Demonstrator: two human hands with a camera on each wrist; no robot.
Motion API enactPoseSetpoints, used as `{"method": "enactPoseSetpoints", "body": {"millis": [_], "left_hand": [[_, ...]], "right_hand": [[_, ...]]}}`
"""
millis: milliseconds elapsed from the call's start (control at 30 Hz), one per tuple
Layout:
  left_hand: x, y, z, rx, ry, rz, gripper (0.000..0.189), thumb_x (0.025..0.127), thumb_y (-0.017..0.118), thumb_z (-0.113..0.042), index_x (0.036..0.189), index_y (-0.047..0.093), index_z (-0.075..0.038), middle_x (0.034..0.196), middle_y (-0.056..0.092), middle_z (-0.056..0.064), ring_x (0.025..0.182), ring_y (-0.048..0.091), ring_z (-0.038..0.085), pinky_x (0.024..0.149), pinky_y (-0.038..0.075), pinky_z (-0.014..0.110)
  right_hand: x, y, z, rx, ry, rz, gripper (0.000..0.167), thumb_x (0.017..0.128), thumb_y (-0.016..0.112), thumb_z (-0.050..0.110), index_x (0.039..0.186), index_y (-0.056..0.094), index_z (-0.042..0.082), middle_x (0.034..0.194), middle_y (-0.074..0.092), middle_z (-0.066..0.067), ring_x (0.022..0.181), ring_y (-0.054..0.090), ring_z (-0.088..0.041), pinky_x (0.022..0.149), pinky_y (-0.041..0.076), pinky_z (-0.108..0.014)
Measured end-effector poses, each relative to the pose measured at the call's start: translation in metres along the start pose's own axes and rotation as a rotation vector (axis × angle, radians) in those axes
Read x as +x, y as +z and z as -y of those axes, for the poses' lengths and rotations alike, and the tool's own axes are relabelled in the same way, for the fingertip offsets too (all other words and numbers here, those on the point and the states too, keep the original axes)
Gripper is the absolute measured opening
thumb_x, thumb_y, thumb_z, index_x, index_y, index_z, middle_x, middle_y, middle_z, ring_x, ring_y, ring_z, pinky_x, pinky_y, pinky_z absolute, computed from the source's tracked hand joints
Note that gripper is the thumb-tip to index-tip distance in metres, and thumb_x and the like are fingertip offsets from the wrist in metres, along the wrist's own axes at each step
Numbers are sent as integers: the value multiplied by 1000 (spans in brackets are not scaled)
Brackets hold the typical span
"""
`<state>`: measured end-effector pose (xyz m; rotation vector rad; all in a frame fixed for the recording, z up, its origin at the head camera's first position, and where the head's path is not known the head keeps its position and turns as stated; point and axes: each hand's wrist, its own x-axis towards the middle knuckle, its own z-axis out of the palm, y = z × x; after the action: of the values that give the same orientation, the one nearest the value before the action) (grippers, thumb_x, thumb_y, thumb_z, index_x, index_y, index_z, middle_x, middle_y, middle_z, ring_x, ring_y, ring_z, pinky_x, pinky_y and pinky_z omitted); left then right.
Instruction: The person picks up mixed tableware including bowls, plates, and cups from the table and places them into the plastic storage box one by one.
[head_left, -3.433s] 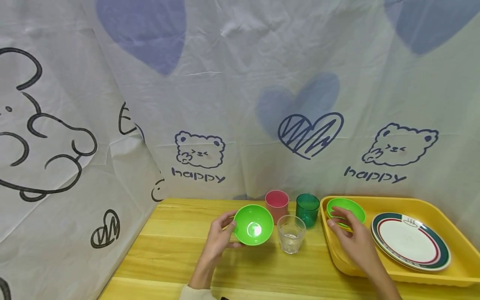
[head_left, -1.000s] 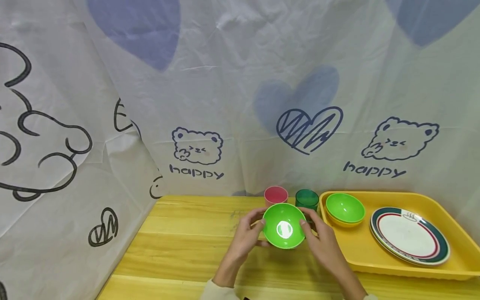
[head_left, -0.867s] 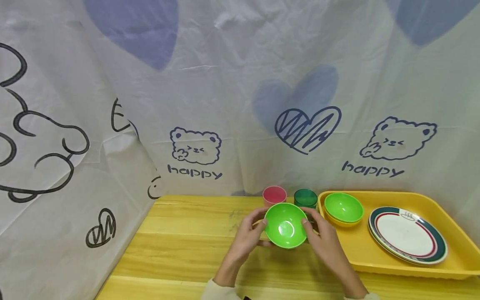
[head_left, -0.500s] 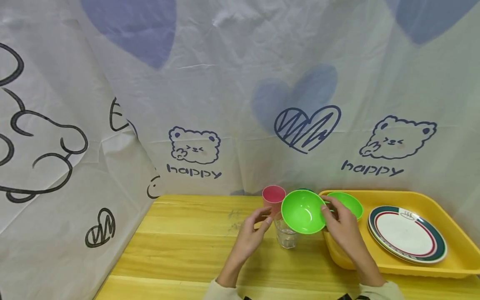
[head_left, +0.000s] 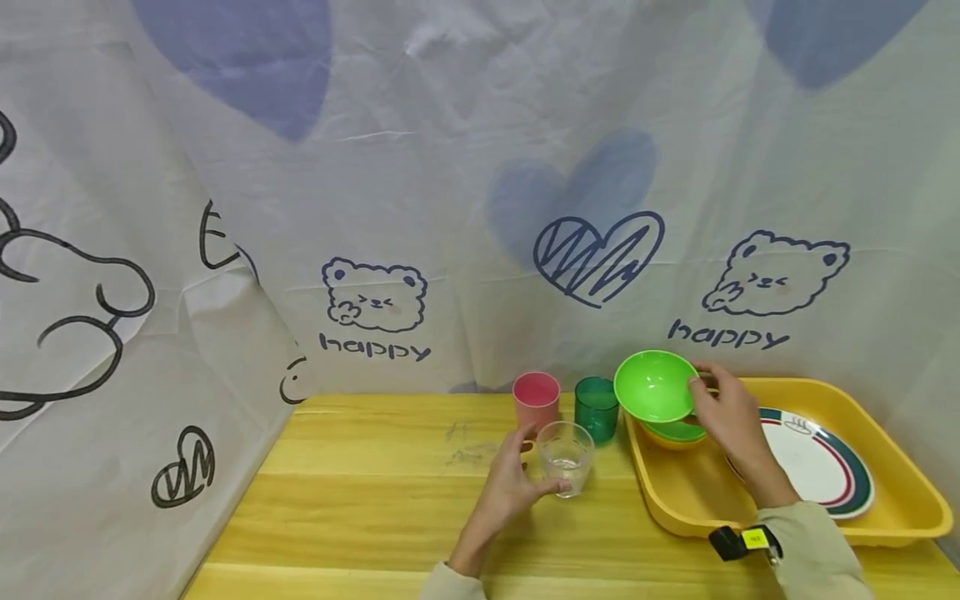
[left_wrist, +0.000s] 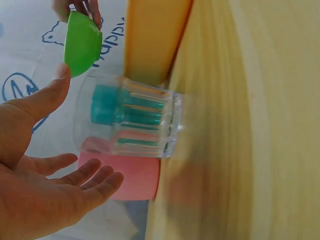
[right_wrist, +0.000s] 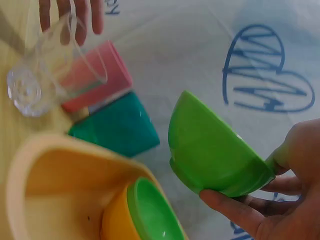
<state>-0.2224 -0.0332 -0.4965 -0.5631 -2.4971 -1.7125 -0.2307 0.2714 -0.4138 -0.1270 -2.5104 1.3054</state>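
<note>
My right hand (head_left: 733,421) grips a green bowl (head_left: 651,388) by its right side, thumb at the rim and fingers underneath. The bowl hangs above a second green bowl (right_wrist: 156,212), which is nested in a yellow bowl (right_wrist: 117,220) in the tray's back-left corner. My left hand (head_left: 506,483) is beside a clear glass (head_left: 567,467), its fingers spread and partly bent. In the left wrist view, the thumb and fingers look apart from the upright glass. Behind it stand a pink cup (head_left: 536,402) and a green transparent cup (head_left: 597,412).
A yellow tray (head_left: 690,500) occupies the right side of the wooden table (head_left: 360,500). Plates with a green and red rim (head_left: 855,492) lie in it, partly hidden by my right arm. A printed cloth (head_left: 465,208) hangs behind and to the left.
The green bowl went from my left hand into both hands, then my left hand let go. My right hand has carried it right, above the tray's bowls. My left hand has moved to the glass.
</note>
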Motion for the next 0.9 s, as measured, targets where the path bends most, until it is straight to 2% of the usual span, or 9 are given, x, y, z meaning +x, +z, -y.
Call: {"method": "enactPoseSetpoints", "body": {"millis": [367, 567, 733, 900], "left_hand": [[2, 8, 8, -66, -28, 2, 89, 70, 94, -5, 145, 48, 3, 138, 56, 23, 123, 56, 43, 100, 53, 56], [4, 13, 10, -91, -42, -26, 83, 72, 93, -3, 142, 50, 5, 135, 57, 24, 118, 58, 41, 97, 56, 52], [5, 16, 10, -142, -45, -43, 79, 73, 91, -1, 141, 50, 6, 134, 56, 25, 118, 56, 40, 99, 55, 48], [6, 20, 12, -166, -44, -57, 77, 76, 90, -1, 140, 49, 7, 134, 55, 25, 119, 57, 41, 101, 54, 47]], "right_hand": [[19, 3, -27, -17, 119, 15, 48, 104, 40, 14, 143, 42, -14, 129, 51, -37, 110, 57, -47, 64, 63, -32], [27, 5, -36, -29, 161, 33, 50, 102, 41, 15, 142, 43, -15, 131, 52, -40, 111, 59, -48, 65, 64, -33], [31, 5, -41, -17, 205, 72, 52, 102, 40, 16, 143, 39, -17, 133, 48, -40, 113, 56, -48, 67, 64, -36], [33, 5, -46, 2, 231, 74, 54, 100, 39, 15, 142, 40, -19, 131, 47, -40, 106, 60, -46, 66, 64, -36]]}}
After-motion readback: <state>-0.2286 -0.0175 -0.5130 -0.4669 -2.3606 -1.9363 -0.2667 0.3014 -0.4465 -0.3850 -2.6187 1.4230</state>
